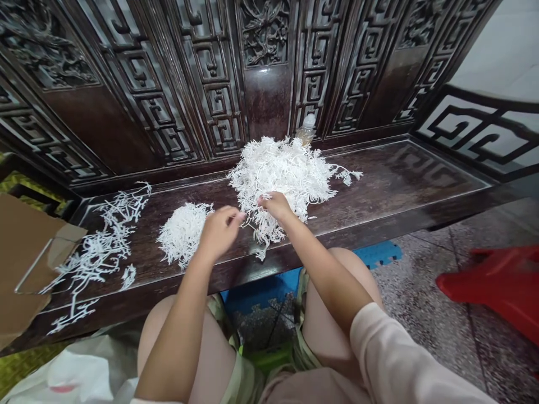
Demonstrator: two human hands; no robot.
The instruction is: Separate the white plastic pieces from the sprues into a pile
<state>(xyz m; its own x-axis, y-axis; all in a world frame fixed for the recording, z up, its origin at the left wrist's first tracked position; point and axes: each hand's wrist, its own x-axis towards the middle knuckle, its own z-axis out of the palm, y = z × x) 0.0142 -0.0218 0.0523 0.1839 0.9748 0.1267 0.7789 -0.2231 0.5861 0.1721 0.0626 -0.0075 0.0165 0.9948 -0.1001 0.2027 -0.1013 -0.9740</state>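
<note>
A big heap of white, branching plastic-looking pieces (282, 168) lies on the dark wooden bench in front of me. At the heap's front edge, my right hand (275, 206) has its fingers closed on a small white branching piece. My left hand (221, 231) is just left of the heap, thumb and fingers curled together in a pinch; whatever is between the fingertips is too small to make out. Beside its wrist sits a smaller white pile (184, 233). Looser white branching sprigs (107, 241) spread across the bench's left end.
Behind the heap stands a clear bottle with a white cap (309, 123), against the carved backrest (269, 95). Cardboard (29, 247) and a bent thin rod (33, 264) are at the far left. A red plastic stool (492, 280) stands on the floor at right.
</note>
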